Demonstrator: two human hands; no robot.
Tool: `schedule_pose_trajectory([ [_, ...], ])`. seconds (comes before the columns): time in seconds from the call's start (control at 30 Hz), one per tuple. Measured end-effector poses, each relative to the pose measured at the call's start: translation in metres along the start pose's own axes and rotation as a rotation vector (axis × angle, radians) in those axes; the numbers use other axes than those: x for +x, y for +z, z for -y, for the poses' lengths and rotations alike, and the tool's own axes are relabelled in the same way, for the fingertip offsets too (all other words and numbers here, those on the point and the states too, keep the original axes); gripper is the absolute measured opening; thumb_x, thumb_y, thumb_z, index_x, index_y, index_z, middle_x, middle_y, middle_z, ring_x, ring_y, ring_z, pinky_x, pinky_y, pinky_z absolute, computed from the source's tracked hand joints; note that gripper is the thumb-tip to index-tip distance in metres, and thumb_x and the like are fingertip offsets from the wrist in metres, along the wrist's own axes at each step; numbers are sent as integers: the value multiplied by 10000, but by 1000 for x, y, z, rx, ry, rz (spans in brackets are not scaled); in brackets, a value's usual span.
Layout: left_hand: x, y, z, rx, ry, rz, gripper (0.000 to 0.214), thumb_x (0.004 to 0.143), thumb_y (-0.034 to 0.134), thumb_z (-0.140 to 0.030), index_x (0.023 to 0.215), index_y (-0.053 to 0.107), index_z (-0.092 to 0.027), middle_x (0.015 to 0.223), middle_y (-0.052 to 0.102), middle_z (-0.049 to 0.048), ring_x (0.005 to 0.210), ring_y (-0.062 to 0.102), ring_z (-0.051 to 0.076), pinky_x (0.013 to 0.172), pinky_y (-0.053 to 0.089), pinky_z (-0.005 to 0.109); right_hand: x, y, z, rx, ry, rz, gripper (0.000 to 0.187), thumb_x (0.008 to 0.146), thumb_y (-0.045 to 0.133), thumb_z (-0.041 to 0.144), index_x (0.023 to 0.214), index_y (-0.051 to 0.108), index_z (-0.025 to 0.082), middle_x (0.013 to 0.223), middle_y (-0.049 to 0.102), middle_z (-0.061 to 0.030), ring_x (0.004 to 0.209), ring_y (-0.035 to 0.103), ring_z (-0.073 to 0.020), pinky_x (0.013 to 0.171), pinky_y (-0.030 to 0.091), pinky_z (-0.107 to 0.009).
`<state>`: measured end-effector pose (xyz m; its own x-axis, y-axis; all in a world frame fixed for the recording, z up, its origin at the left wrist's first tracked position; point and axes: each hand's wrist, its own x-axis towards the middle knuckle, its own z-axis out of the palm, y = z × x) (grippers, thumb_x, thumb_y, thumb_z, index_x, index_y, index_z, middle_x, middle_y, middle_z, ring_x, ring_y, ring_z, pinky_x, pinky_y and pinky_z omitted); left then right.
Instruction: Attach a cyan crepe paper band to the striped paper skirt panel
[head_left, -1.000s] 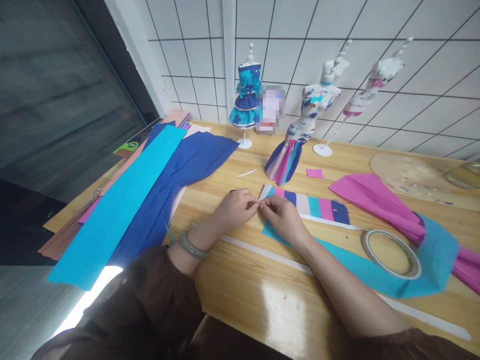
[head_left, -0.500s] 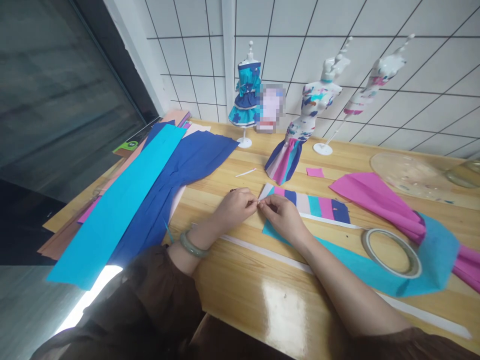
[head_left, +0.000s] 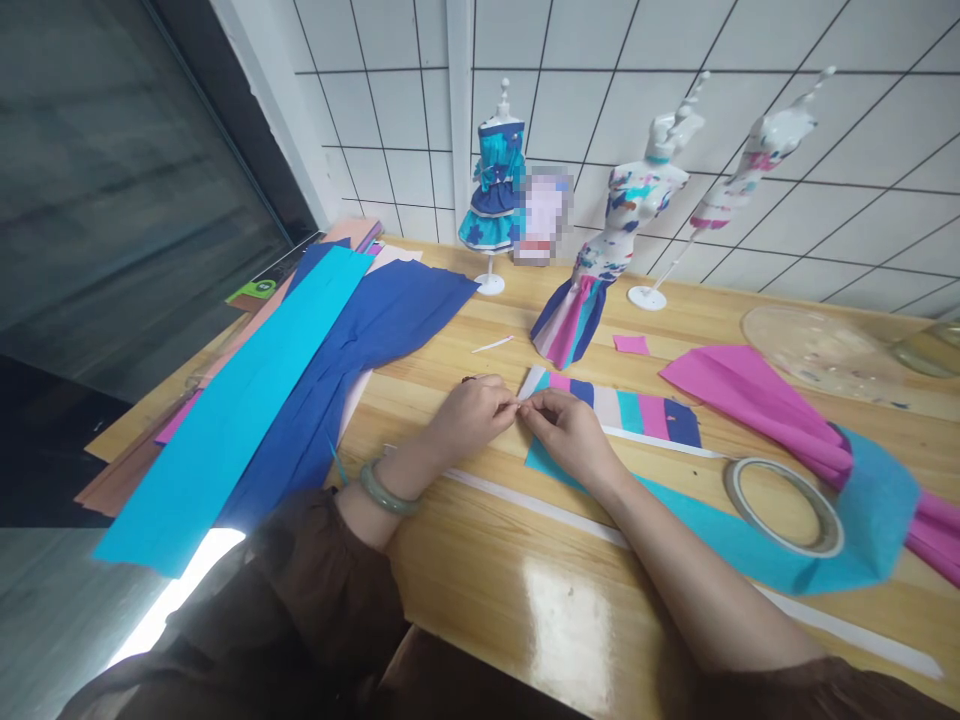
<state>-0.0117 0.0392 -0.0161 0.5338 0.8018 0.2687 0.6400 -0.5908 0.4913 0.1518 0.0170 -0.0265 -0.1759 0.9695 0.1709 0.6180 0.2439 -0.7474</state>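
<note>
My left hand [head_left: 480, 410] and my right hand [head_left: 559, 420] meet fingertip to fingertip over the table, both closed in a pinch. Between them is a tiny pale bit, too small to name. Just behind my right hand lies a striped strip [head_left: 630, 412] of pink, blue, white and turquoise pieces. A white tape strip [head_left: 664, 442] runs along its near edge, from the tape roll [head_left: 784, 507] toward my right hand, which hides its other end. Under my right wrist a turquoise crepe paper band [head_left: 697, 520] stretches rightward, with the roll resting on it.
Blue crepe paper [head_left: 405, 310] and a turquoise sheet [head_left: 247, 400] lie at the left, near a green tape measure [head_left: 259, 290]. Small dress forms stand behind, one in a blue dress [head_left: 495, 190], one in a striped skirt [head_left: 570, 325]. Pink paper [head_left: 750, 400] lies right. A long white strip [head_left: 540, 505] crosses the front.
Almost nothing differs. Both hands stay pinched together in the same place, and the view has shifted very slightly.
</note>
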Motion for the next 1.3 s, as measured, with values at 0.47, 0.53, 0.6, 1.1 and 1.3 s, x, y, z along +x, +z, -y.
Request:
schedule_pose_trajectory([
  [0.47,-1,-2,-1,-117,-33,5,174,786,512,-177,731,676,-157,699,563,15,687,529,126,614,391,227,-1,-1,0,11,-14,4,192,822,494,282,714,620,185,738,649,-55,696,567,-177,646,415,-293],
  [0.53,-1,-2,0,-124,-26,-2,177,791,515,-189,717,671,-156,687,556,13,683,525,124,613,388,228,-1,-1,0,10,-19,3,192,824,492,277,713,619,186,745,651,-56,707,570,-179,657,415,-295],
  [0.6,-1,-1,1,-129,-26,-4,191,803,510,-195,708,670,-155,672,549,10,674,521,122,602,381,226,-1,0,-1,9,-23,1,190,825,490,274,714,618,188,750,654,-56,711,571,-180,660,413,-295],
  [1.1,0,-1,0,-113,-41,-2,192,790,513,-165,653,647,-149,650,543,4,657,515,114,588,364,220,-2,-1,-1,16,-27,12,183,828,505,271,733,641,192,779,664,-59,740,582,-184,686,422,-301],
  [1.3,0,-1,1,-98,-27,1,190,792,514,-170,659,648,-151,653,542,4,654,512,115,586,360,223,-1,0,-2,-10,-20,-4,175,819,503,267,716,621,189,747,650,-54,706,567,-182,661,411,-301],
])
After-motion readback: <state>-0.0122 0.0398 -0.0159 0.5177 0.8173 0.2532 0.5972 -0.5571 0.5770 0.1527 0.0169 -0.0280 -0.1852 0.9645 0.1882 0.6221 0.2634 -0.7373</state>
